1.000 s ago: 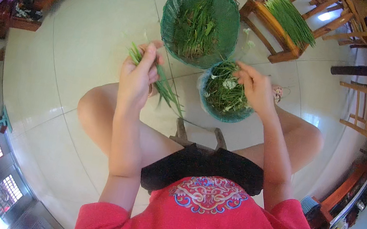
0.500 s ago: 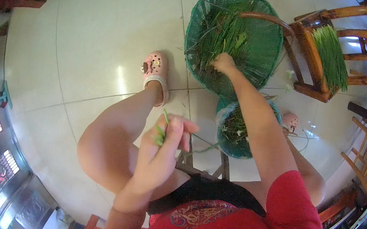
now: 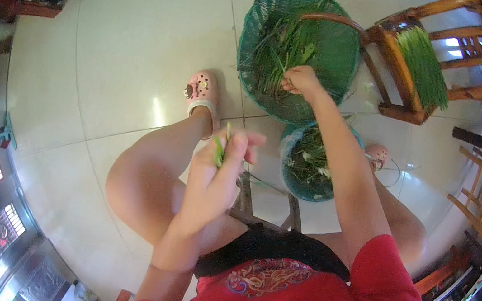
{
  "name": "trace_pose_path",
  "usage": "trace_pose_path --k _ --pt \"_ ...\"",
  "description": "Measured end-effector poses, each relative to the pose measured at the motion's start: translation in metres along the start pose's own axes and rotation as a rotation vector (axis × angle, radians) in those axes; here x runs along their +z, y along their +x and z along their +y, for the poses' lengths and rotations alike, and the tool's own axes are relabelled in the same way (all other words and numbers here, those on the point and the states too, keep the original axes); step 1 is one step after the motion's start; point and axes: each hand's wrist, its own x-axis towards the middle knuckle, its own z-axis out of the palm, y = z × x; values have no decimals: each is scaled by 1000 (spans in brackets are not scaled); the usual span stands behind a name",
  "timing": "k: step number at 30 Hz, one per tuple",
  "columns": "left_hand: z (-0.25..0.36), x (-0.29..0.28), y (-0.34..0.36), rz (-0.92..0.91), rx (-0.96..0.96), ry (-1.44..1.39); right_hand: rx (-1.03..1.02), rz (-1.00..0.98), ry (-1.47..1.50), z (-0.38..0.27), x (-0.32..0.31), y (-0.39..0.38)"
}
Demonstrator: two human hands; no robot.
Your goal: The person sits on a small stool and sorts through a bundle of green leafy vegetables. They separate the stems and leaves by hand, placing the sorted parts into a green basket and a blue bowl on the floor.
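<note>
My left hand (image 3: 216, 168), raised over my left thigh, is closed round a few green chives (image 3: 220, 150) whose ends poke out above the fist. Its fingertips are slightly blurred. Reaching forward, my right hand (image 3: 302, 82) is inside the large green woven basket (image 3: 342, 34), fingers pinched at a pale green chive stalk. Loose long chives (image 3: 289, 45) lie in a tangled heap there, with a broader leaf among them. Closer to me, partly behind my right forearm, stands a smaller basket (image 3: 314, 197) lined with a bluish bag and holding trimmings and pale bits.
A neat bundle of chives (image 3: 423, 67) rests on a wooden chair (image 3: 403, 113) at the far right. The large basket has a brown arched handle (image 3: 337, 19). My feet in pink clogs (image 3: 202, 89) flank the baskets on a tiled floor (image 3: 128, 63). More wooden chairs (image 3: 478, 188) stand rightward.
My right hand has lifted slightly off the heap, a stalk now showing at its fingers. My left hand stays closed on the chives, turned slightly. The whole view has shifted a little.
</note>
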Motion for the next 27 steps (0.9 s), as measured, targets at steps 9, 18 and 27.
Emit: trace_pose_path --k 9,18,27 --pt "-16 24 -1 -22 210 133 -296 98 460 34 -70 -222" --pt "-39 63 -21 -490 806 535 -383 164 278 91 -49 -327" --pt "-55 75 -31 -764 289 401 -421 110 540 91 -42 -333"
